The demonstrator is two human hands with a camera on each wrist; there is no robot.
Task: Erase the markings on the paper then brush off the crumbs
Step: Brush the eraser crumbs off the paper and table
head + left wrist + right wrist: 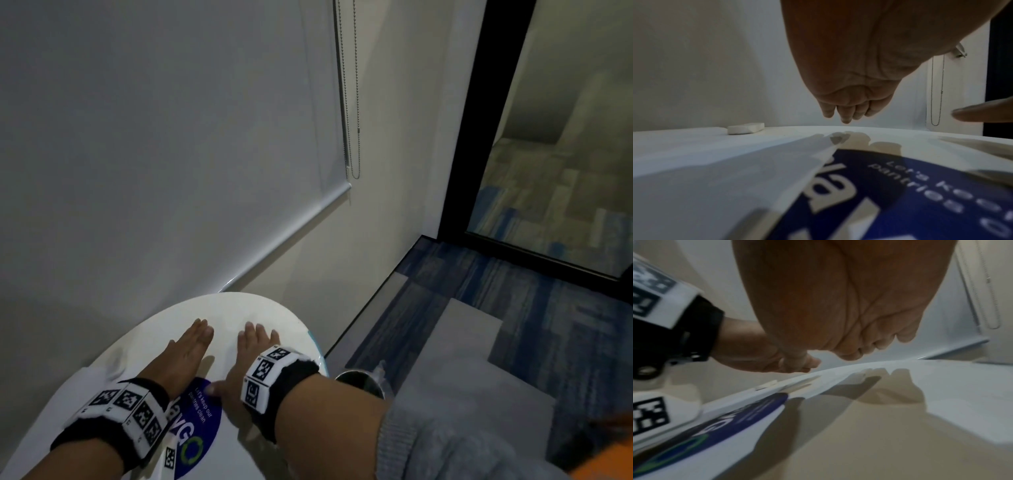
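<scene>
A white sheet of paper (80,387) lies on the left part of a round white table (239,308); no markings on it can be made out. In the left wrist view a small white eraser (745,128) rests at the far edge of the paper (694,162). My left hand (195,339) and right hand (257,339) are side by side over the table's far half, palms down, fingers straight. Neither holds anything. In the wrist views the left fingertips (844,116) and the right fingertips (869,348) sit just above the surface. Crumbs are too small to see.
A round blue sticker (200,428) with white text sits on the table under my wrists. A roller blind with a bead chain (354,102) hangs behind the table. A dark round metal container (359,382) stands on the blue carpet to the right, near a glass door (555,137).
</scene>
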